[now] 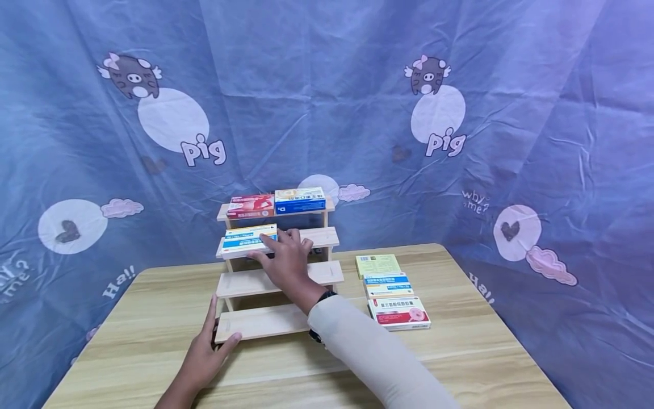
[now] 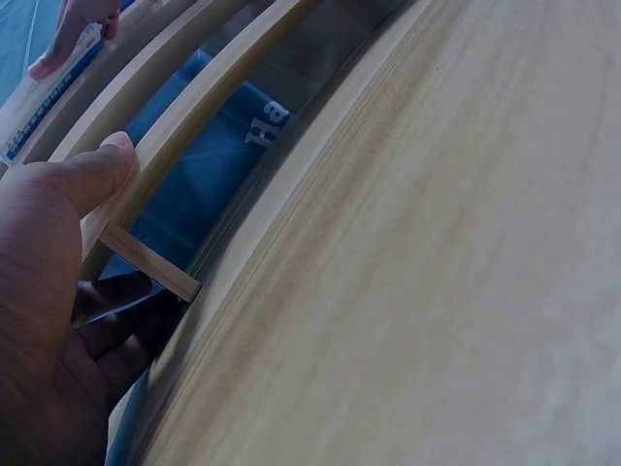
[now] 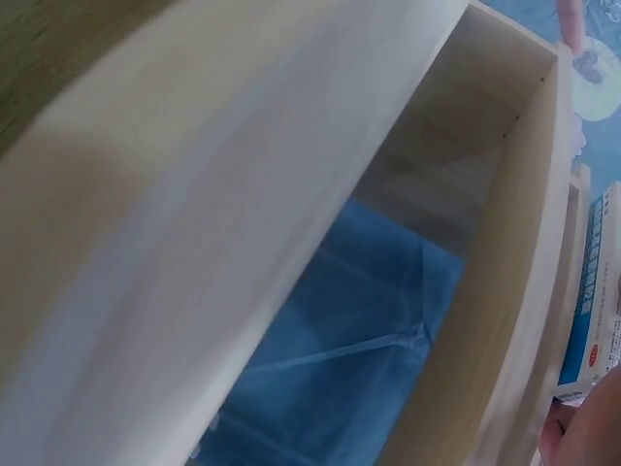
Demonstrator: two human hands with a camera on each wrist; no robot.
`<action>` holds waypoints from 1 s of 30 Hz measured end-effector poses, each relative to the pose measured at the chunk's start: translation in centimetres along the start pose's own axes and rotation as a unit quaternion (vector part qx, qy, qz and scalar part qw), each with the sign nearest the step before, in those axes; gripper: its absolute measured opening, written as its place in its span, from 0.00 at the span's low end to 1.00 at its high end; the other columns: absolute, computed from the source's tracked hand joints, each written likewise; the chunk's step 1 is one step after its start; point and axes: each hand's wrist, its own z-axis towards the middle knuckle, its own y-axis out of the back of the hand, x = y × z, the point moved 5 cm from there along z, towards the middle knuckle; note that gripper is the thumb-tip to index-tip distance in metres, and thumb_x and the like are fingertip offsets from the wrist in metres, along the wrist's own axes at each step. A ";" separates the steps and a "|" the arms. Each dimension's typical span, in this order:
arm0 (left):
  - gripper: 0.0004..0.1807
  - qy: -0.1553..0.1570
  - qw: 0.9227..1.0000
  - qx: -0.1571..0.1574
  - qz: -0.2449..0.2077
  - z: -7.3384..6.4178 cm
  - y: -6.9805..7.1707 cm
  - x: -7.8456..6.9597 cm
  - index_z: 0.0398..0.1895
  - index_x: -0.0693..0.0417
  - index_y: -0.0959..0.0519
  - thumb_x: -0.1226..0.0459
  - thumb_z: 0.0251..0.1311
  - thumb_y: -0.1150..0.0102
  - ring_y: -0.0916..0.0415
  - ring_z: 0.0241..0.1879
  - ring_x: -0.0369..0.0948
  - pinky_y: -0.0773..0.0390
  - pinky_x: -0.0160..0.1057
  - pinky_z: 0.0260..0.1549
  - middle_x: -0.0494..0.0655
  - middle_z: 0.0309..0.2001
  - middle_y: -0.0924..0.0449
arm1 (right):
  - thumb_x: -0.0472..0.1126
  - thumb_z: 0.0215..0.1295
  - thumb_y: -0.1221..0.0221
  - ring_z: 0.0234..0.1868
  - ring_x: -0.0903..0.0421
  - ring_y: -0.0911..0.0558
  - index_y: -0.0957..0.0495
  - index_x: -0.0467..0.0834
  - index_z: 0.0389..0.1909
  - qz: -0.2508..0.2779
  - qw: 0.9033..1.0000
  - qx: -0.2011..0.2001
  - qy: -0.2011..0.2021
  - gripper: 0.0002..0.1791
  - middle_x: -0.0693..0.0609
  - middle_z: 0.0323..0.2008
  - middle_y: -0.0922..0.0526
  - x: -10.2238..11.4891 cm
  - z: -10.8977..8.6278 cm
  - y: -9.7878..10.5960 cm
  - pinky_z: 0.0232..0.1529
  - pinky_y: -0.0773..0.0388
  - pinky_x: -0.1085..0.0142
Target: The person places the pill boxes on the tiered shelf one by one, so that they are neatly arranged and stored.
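Note:
A wooden stepped rack stands on the table. My left hand grips the left end of its lowest step, thumb on top, with fingers partly under the board in the left wrist view. With my right hand I hold a white, blue and yellow medicine box at the left end of the second step from the top. The index finger lies on its face and the thumb at its front edge. In the right wrist view, that box shows at the right edge, partly cut off.
On the top step lie a red medicine box and a blue-and-white box. To the rack's right, a yellow-green box, a blue-and-white box and a white-and-red box lie in a column. A blue printed curtain hangs behind the table.

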 end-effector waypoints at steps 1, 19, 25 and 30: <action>0.60 0.000 1.000 0.000 -0.001 0.0 0.0 0.0 0.91 0.33 0.72 0.51 0.77 0.34 0.16 0.65 0.65 0.14 0.44 0.52 0.76 0.73 0.26 | 0.73 0.64 0.31 0.58 0.51 0.20 0.12 0.63 0.65 -0.003 1.000 -0.001 -0.001 0.33 0.51 0.65 0.11 0.0 0.0 -0.1 0.50 0.35 0.51; 0.60 -0.005 1.000 -0.003 -0.001 0.1 0.2 -0.3 0.92 0.35 0.71 0.53 0.77 0.33 0.16 0.64 0.64 0.15 0.42 0.53 0.76 0.72 0.25 | 0.75 0.68 0.35 0.57 0.52 0.20 0.12 0.61 0.65 -0.042 0.999 0.014 0.004 0.33 0.55 0.62 0.09 -0.2 0.5 -1.3 0.51 0.32 0.49; 0.60 -0.005 1.000 -0.002 -0.003 0.1 0.2 -0.1 0.91 0.33 0.71 0.53 0.77 0.33 0.16 0.65 0.65 0.15 0.42 0.54 0.76 0.72 0.25 | 0.75 0.68 0.36 0.54 0.52 0.20 0.12 0.61 0.65 -0.049 0.999 0.018 0.011 0.33 0.55 0.60 0.08 -0.2 0.5 -1.4 0.49 0.33 0.50; 0.60 -0.009 1.000 -0.002 -0.006 0.1 0.1 -0.1 0.92 0.34 0.71 0.53 0.77 0.33 0.16 0.65 0.65 0.15 0.40 0.54 0.76 0.73 0.25 | 0.77 0.69 0.37 0.54 0.53 0.21 0.13 0.60 0.66 -0.061 0.997 0.038 0.001 0.35 0.55 0.60 0.09 -0.3 0.8 -1.4 0.50 0.33 0.49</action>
